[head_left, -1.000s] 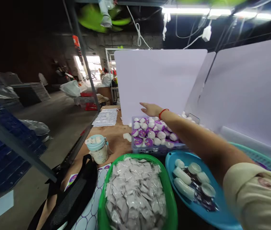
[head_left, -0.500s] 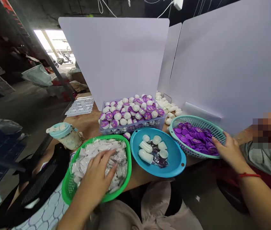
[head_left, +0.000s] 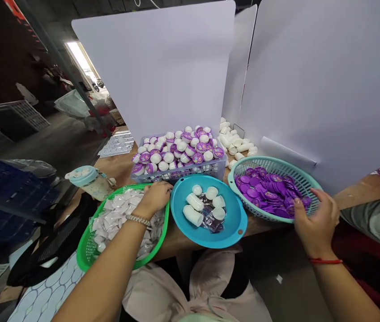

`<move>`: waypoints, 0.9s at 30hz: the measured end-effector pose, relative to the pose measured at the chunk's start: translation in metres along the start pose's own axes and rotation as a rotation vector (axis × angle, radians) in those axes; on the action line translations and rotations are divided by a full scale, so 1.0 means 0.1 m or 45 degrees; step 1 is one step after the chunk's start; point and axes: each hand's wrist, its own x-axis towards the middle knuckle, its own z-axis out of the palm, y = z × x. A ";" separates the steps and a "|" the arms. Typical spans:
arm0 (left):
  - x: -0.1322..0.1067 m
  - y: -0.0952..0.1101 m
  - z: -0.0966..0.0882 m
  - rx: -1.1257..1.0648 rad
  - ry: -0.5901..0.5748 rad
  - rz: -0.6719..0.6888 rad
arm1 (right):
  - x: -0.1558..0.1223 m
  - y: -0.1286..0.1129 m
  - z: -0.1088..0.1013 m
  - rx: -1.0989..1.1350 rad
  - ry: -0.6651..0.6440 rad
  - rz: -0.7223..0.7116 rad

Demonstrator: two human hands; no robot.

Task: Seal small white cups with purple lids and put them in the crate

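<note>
left hand [head_left: 156,197] off sachets [head_left: 119,214], probably foil

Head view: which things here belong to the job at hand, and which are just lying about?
Part of the job:
- left hand, on silver sachets in the green basket
- right hand, at purple discs in the teal basket
- blue tray of white bottles
- crate of capped pots

Lying about:
- teal-lidded jar
- black mesh bag
- white moulded sheets
</note>
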 end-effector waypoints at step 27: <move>0.62 0.71 0.33 0.392 -0.317 -0.355 | -1.04 -0.80 -0.98 0.647 -0.636 -1.001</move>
